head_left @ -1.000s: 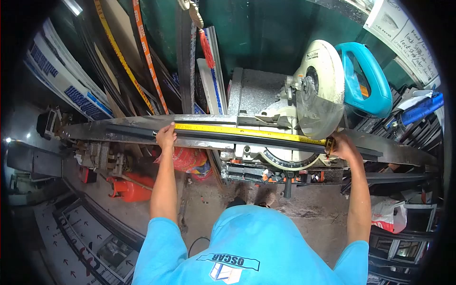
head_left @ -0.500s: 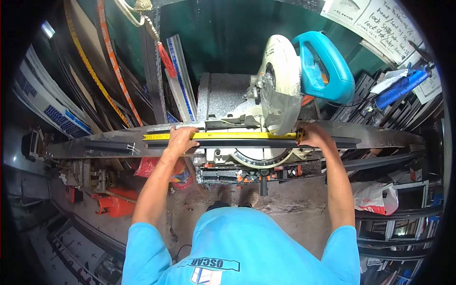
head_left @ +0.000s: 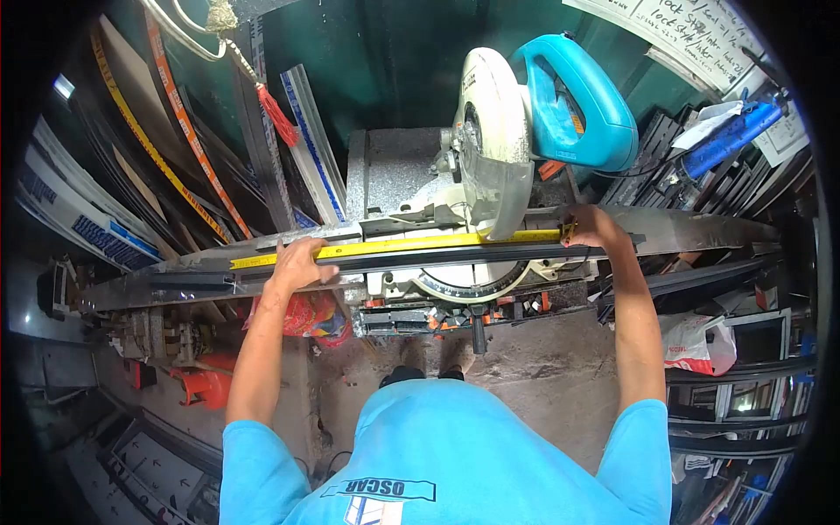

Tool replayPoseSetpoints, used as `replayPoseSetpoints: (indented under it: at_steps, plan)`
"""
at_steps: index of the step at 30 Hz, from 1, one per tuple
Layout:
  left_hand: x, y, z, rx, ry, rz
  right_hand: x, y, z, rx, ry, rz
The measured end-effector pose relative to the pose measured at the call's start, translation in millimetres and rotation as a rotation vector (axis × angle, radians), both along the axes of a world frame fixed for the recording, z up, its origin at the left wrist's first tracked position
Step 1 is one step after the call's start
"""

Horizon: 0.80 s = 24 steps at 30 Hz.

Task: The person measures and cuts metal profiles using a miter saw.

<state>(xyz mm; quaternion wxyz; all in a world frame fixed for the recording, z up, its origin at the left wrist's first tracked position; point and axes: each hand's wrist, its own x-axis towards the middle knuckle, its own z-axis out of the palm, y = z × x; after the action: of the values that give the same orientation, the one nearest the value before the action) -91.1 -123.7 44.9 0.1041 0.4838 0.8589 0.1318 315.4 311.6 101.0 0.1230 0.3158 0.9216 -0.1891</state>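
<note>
A tape measure's yellow blade (head_left: 420, 242) is drawn out along a long black metal profile (head_left: 420, 258), which lies across the base of a miter saw (head_left: 495, 131). My left hand (head_left: 296, 265) grips the blade near its left end, thumb on the near side by the profile. At the other end, my right hand (head_left: 595, 229) is closed around the tape case, which is mostly hidden by the fingers. The saw's pale blade guard and teal handle (head_left: 617, 144) stand just beyond the tape, between my hands.
Long strips and profiles (head_left: 179, 131) lean against the green wall at left. A rope with a red tassel (head_left: 278, 118) hangs there. Handwritten sheets (head_left: 682, 39) and a blue tube (head_left: 731, 144) are at right. An orange gas cylinder (head_left: 201, 385) lies on the floor.
Both hands have moved apart, the left one leftward and the right slightly right and up. Tape and profile are now tilted, left end lower. The view has shifted a little.
</note>
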Motion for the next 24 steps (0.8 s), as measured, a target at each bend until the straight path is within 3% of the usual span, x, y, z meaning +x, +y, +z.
replayPoseSetpoints:
  at_steps: [3,5,9,11,15,17,24]
  plan:
    - [17.4,20.3,3.0,-0.07,-0.057,0.008,-2.2,2.0,0.6,-0.006,-0.013,-0.085]
    - [27.5,31.7,-12.4,0.079,-0.057,0.003,-3.6,3.6,0.5,-0.117,-0.022,-0.146]
    - [71.9,58.4,-31.3,0.482,0.032,-0.07,0.5,11.2,-8.1,-0.068,0.013,-0.145]
    - [109.1,75.5,-43.5,0.623,-0.024,-0.128,10.7,33.1,-31.2,-0.108,0.092,-0.044]
    - [204.6,112.1,-32.5,0.503,-0.08,-0.344,12.8,24.5,-22.3,-0.103,0.192,0.019]
    - [235.9,138.1,-36.5,0.469,-0.14,-0.39,4.2,11.3,-6.3,-0.165,0.104,-0.085]
    - [266.4,186.2,-48.2,0.376,-0.042,-0.413,5.1,14.4,-16.4,-0.186,0.131,-0.19]
